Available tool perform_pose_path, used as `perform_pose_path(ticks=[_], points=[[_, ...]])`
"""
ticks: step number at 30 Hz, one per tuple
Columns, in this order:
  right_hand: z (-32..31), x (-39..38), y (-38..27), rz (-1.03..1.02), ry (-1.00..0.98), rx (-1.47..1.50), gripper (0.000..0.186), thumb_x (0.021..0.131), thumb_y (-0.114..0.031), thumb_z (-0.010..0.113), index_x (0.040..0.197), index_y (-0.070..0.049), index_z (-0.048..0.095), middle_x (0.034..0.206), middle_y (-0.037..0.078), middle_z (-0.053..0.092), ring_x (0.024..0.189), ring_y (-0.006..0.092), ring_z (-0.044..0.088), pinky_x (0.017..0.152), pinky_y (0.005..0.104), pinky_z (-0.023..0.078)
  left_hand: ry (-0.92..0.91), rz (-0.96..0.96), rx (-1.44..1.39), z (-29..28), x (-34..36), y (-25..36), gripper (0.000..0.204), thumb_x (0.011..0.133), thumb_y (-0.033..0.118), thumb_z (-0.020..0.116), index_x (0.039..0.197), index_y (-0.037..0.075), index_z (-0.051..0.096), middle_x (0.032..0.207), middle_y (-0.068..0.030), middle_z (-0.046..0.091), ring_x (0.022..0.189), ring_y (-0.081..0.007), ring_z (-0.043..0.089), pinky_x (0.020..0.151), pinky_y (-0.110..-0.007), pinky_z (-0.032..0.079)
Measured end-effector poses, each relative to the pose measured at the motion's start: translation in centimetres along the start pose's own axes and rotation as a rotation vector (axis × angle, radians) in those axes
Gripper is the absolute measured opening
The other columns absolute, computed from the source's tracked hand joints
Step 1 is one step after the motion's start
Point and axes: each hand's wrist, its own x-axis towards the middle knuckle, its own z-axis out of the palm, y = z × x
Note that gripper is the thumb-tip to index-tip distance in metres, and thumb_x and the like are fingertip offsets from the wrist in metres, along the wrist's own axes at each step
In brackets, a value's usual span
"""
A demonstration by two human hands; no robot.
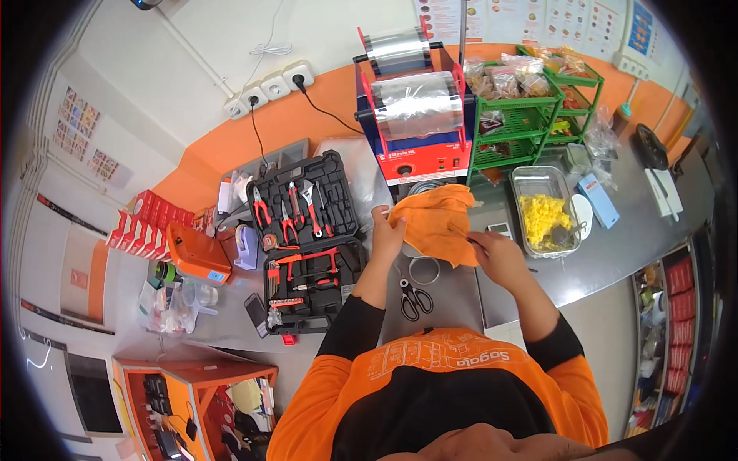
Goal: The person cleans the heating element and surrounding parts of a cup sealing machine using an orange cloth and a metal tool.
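An orange cloth (432, 223) is stretched between my two hands above the metal table, in front of the red and blue sealing machine (415, 150). My left hand (388, 230) pinches its left edge, thumb on top. My right hand (492, 255) grips its lower right edge with the fingers closed. Under the cloth a metal ring (424, 270) partly shows. Black-handled scissors (415, 301) lie nearer to me, just below the ring. The cloth hides part of the table and the machine's base.
To the left lies an open toolbox (296, 286) with pliers and wrenches, a phone (256, 315) beside it. On the right stand a glass container (533, 180) of yellow food, a blue box (598, 201) and a green rack (513, 131) of packets. An orange box (198, 253) sits far left.
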Motion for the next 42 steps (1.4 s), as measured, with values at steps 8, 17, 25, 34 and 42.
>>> perform_pose_path(ticks=[8,17,25,34,42], points=[[6.8,8.6,0.0,-0.115,-0.245,-0.400,0.027,0.087,-0.015,0.060,0.111,-0.013,0.072,0.091,0.015,0.070,0.077,0.0330,0.072,0.065,0.0447,0.058,-0.010,0.244,0.199,0.0,0.0,0.6,0.031,0.087,0.010,0.071,0.116,0.005,0.060,0.112,-0.0178,0.063,0.110,-0.0378,0.060,0.095,-0.044,0.048],[8.9,9.4,-1.5,-0.142,-0.351,-0.469,0.021,0.088,-0.014,0.060,0.104,-0.003,0.068,0.093,0.017,0.071,0.079,0.0322,0.073,0.065,0.0408,0.060,-0.007,0.277,0.150,1.6,-0.3,0.3,0.037,0.086,0.007,0.070,0.121,0.003,0.057,0.130,-0.0224,0.053,0.114,-0.0428,0.057,0.099,-0.044,0.048],[13.2,10.8,-4.7,-0.004,-0.230,-0.467,0.019,0.091,-0.015,0.061,0.100,0.000,0.068,0.098,0.018,0.068,0.080,0.0291,0.074,0.066,0.0377,0.061,0.171,0.292,0.312,2.0,-2.4,2.4,0.057,0.085,0.015,0.071,0.135,0.006,0.046,0.145,-0.0213,0.038,0.133,-0.0424,0.039,0.109,-0.054,0.034],[14.7,14.3,-9.6,0.149,-0.090,-0.432,0.027,0.083,-0.019,0.069,0.096,0.004,0.065,0.094,0.017,0.061,0.078,0.0260,0.072,0.063,0.0335,0.061,0.019,0.202,0.347,3.1,-1.7,-0.4,0.055,0.087,0.030,0.068,0.137,0.010,0.054,0.142,-0.0104,0.046,0.137,-0.0348,0.035,0.112,-0.052,0.026],[13.6,13.4,-5.9,-0.381,-0.085,-0.328,0.031,0.079,-0.016,0.064,0.103,0.003,0.062,0.109,0.016,0.057,0.102,0.0280,0.063,0.083,0.0334,0.057,0.015,0.284,0.493,2.7,-2.0,0.8,0.065,0.087,0.030,0.068,0.145,0.010,0.047,0.142,-0.0122,0.046,0.137,-0.0354,0.034,0.114,-0.053,0.023]])
